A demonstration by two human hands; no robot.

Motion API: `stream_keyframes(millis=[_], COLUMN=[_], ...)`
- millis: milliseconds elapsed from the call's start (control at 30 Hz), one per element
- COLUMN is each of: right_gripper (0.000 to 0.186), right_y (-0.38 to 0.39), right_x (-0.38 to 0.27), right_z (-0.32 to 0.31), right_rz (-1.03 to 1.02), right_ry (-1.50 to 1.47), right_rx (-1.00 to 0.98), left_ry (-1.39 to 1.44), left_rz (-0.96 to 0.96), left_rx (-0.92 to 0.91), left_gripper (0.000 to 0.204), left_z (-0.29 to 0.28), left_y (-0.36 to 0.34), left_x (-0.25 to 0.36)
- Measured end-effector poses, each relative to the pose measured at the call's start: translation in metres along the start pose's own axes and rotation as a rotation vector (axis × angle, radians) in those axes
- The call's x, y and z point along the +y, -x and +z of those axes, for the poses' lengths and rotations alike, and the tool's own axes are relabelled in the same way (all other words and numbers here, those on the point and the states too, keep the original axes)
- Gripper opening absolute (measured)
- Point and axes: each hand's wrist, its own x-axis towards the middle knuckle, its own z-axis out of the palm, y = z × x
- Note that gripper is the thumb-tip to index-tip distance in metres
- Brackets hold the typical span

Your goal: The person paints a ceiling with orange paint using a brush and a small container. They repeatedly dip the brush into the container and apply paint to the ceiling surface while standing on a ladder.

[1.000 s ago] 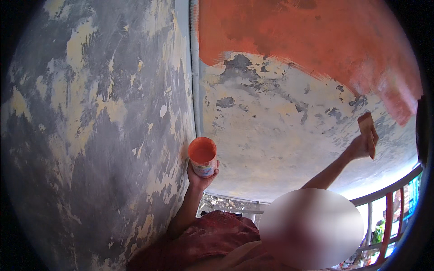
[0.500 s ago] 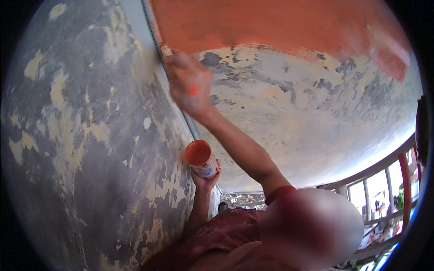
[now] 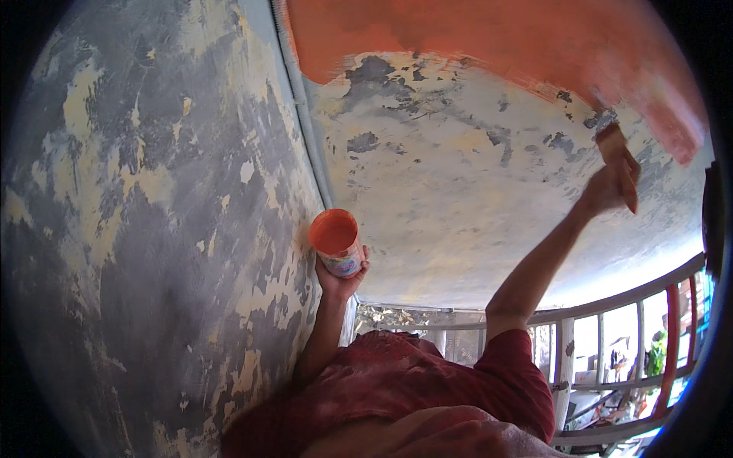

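My left hand (image 3: 340, 278) is raised and holds a small cup (image 3: 336, 241) of orange paint upright, close to the corner of the walls. Far to the right, my right hand (image 3: 608, 188) grips a paintbrush (image 3: 615, 146) whose bristles rest on the surface at the lower edge of the fresh orange paint (image 3: 496, 38). Below that painted band lies a weathered, flaking cream and grey surface (image 3: 458, 191).
A peeling grey and yellow wall (image 3: 153, 229) fills the left side. A thin pipe (image 3: 305, 130) runs along the corner. A white and red railing (image 3: 611, 320) curves across the lower right, with an outdoor scene behind it. My red shirt (image 3: 412, 389) is at the bottom.
Half a second ago my right hand held the brush at the corner by the pipe; it has swung back to the right end of the orange band. The cup has barely moved.
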Motion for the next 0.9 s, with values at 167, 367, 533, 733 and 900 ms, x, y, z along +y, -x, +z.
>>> stream_keyframes(millis=[167, 367, 533, 733, 900], right_gripper=[0.023, 0.026, 0.022, 0.022, 0.014], right_y=[0.121, 0.181, 0.108, -0.040, -0.054], right_x=[-0.093, -0.208, -0.055, 0.126, 0.158], right_z=[0.076, 0.140, 0.083, -0.086, -0.101], right_rz=[-0.092, 0.036, 0.248, 0.389, -0.069], right_ry=[0.041, -0.672, -0.594, -0.277, -0.056], right_rx=[-0.329, -0.742, -0.570, 0.048, 0.041], left_ry=[-0.027, -0.071, -0.079, -0.030, -0.051], left_rz=[-0.034, 0.040, 0.069, 0.053, 0.003], left_rx=[0.049, 0.084, 0.078, 0.055, 0.126], left_gripper=[0.062, 0.060, 0.068, 0.061, 0.059], left_z=[-0.007, 0.001, 0.007, -0.001, -0.013], left_y=[0.000, 0.009, 0.008, 0.008, 0.001], left_x=[-0.004, 0.017, 0.015, 0.006, 0.002])
